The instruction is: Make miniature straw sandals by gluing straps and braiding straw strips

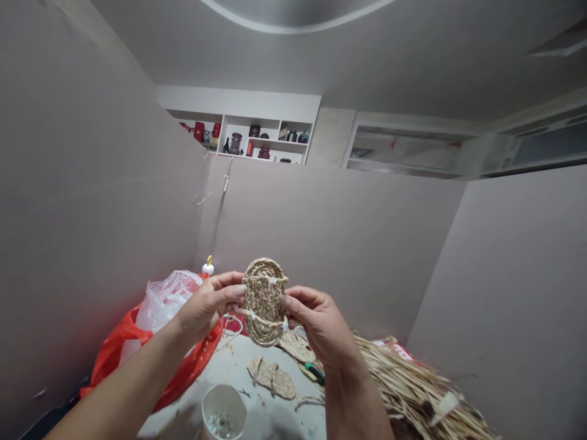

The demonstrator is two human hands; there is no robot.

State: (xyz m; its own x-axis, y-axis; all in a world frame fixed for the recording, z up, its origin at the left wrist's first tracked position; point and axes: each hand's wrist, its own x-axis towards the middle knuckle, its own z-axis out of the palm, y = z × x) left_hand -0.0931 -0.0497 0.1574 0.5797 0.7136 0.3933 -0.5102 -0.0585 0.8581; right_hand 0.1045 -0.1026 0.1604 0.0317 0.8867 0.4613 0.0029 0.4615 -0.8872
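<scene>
An oval piece of coiled, braided straw (265, 299) is held upright above the table, with two braided strands crossing its front and small clear beads on them. My left hand (211, 305) pinches its left edge between thumb and fingers. On the opposite edge my right hand (316, 318) grips it the same way. Below lies a second woven straw piece (271, 377), also with two strands across it. A white cup (224, 403) with clear beads at its bottom stands in front of it.
Bundled dry straw (413, 385) covers the right side. A green-and-black handled tool (314, 373) lies near my right wrist. Red plastic bag (132, 342) and white plastic bag (167, 299) sit at left. Grey partitions (339, 238) enclose the white table (192, 382); shelves (266, 137) stand behind.
</scene>
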